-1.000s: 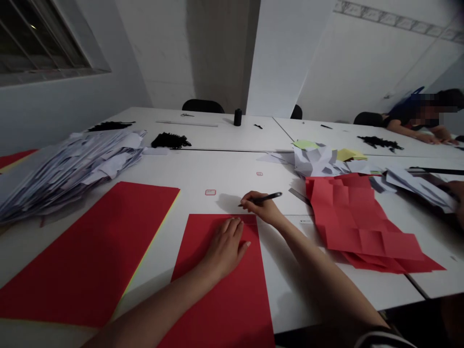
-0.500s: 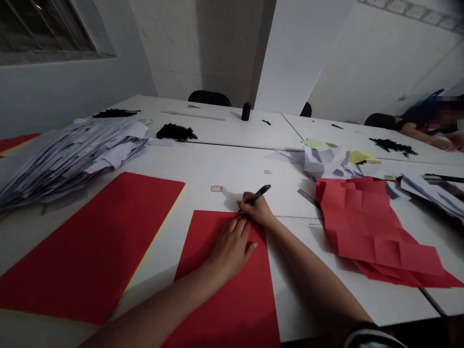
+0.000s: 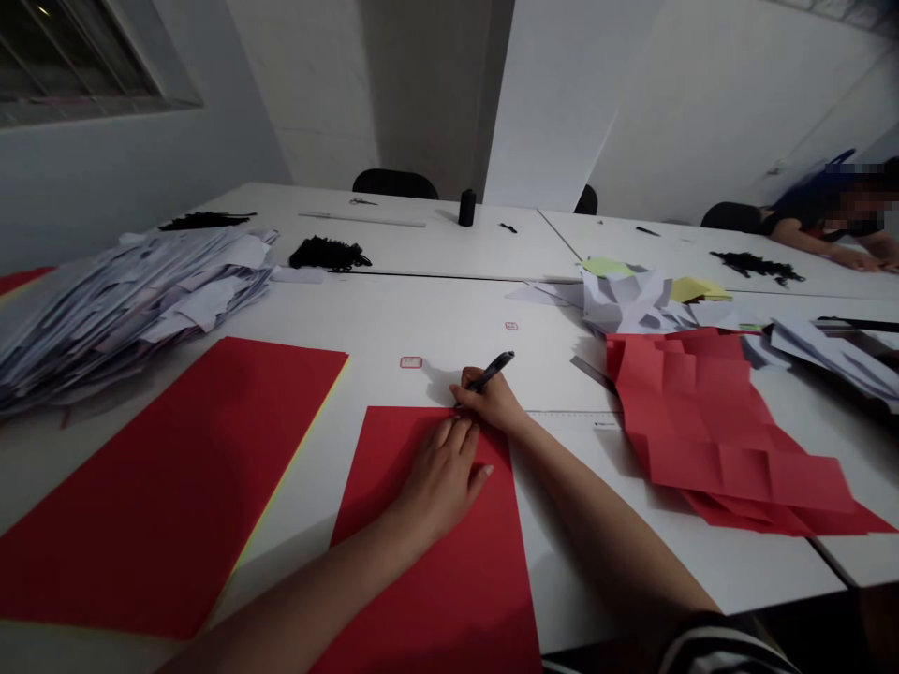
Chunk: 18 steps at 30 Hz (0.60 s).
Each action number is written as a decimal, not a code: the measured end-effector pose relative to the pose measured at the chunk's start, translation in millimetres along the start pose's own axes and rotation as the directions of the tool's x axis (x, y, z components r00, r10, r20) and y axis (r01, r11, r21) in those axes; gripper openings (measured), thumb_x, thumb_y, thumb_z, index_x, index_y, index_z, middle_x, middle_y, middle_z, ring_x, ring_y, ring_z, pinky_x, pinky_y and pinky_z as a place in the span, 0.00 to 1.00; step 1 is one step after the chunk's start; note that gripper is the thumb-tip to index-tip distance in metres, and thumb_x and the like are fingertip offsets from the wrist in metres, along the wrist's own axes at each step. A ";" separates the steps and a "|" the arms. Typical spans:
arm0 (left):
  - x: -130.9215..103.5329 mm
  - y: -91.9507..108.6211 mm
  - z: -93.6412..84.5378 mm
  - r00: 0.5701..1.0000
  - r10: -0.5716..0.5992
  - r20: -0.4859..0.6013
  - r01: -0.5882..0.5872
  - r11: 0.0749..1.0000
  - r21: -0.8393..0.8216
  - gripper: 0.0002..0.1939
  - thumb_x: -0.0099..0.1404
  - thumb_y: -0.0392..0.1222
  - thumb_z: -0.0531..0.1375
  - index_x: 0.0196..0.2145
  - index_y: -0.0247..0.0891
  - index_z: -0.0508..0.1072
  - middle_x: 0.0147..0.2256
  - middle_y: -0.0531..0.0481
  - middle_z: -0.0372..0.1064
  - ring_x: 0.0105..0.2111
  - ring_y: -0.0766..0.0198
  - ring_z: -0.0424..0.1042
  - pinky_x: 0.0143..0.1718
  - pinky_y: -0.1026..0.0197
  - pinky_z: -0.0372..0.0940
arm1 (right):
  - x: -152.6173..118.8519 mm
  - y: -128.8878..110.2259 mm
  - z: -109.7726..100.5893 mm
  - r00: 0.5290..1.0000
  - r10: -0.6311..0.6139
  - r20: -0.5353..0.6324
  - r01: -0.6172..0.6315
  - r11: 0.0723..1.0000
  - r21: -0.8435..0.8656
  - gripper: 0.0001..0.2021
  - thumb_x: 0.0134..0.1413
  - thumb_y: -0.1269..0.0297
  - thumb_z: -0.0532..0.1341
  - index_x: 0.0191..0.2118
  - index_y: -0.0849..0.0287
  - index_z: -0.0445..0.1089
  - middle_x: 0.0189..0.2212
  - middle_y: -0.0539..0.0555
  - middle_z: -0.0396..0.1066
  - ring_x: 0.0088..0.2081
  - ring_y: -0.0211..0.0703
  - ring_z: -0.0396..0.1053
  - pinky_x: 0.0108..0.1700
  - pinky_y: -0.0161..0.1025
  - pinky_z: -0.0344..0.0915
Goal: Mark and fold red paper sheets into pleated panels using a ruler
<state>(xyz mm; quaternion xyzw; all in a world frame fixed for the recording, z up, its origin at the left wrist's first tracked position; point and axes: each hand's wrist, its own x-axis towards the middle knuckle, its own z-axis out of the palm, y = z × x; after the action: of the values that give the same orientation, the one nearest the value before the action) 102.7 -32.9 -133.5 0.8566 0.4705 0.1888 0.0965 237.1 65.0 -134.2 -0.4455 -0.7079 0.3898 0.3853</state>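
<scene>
Pen (image 3: 495, 370) slanting, tip pointing down-left at red sheet (image 3: 435, 599), right hand (image 3: 495, 401) gripping it. Left hand (image 3: 436, 479) lying flat, unclenched. White table (image 3: 365, 318) standing by grey wall (image 3: 319, 75).

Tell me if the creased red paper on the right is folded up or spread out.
Spread out: the creased red paper lies opened on the table, its panels side by side.

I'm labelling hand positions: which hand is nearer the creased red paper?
The right hand. It grips a pen left of the creased red paper; the left hand lies farther left, on a smooth red sheet.
</scene>
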 end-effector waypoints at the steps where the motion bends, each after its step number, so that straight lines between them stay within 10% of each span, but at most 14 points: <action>1: 0.0 0.3 -0.4 1.000 -0.002 0.001 0.002 1.000 -0.002 0.23 0.65 0.44 0.51 0.56 0.32 0.62 0.53 0.37 0.61 0.55 0.46 0.58 0.55 0.44 0.58 | -0.1 -0.6 -0.2 1.000 0.002 0.004 -0.002 1.000 0.006 0.12 0.49 0.62 0.58 0.21 0.57 0.57 0.16 0.45 0.59 0.20 0.34 0.57 0.24 0.32 0.52; 8: 0.4 0.3 -0.6 1.000 -0.005 0.015 0.005 1.000 0.011 0.23 0.66 0.45 0.51 0.55 0.31 0.62 0.54 0.37 0.61 0.55 0.46 0.58 0.55 0.44 0.57 | -0.8 -1.8 1.2 0.999 0.032 0.008 -0.033 0.995 0.098 0.13 0.48 0.60 0.60 0.20 0.57 0.58 0.16 0.45 0.61 0.21 0.35 0.60 0.24 0.32 0.54; 18: -2.2 -4.2 3.3 1.000 0.011 0.011 -0.011 1.000 0.010 0.24 0.66 0.46 0.52 0.57 0.34 0.59 0.56 0.39 0.59 0.57 0.48 0.56 0.55 0.46 0.56 | 1.0 -38.7 -50.6 0.939 0.028 -0.343 0.155 0.855 0.494 0.14 0.47 0.53 0.64 0.34 0.57 0.66 0.25 0.47 0.70 0.25 0.33 0.64 0.30 0.32 0.61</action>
<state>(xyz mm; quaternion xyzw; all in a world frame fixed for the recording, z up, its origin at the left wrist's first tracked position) 99.8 -32.4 -138.5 0.8605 0.4662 0.1824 0.0938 269.3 64.9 -79.2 -0.3625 -0.5158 0.4691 0.6185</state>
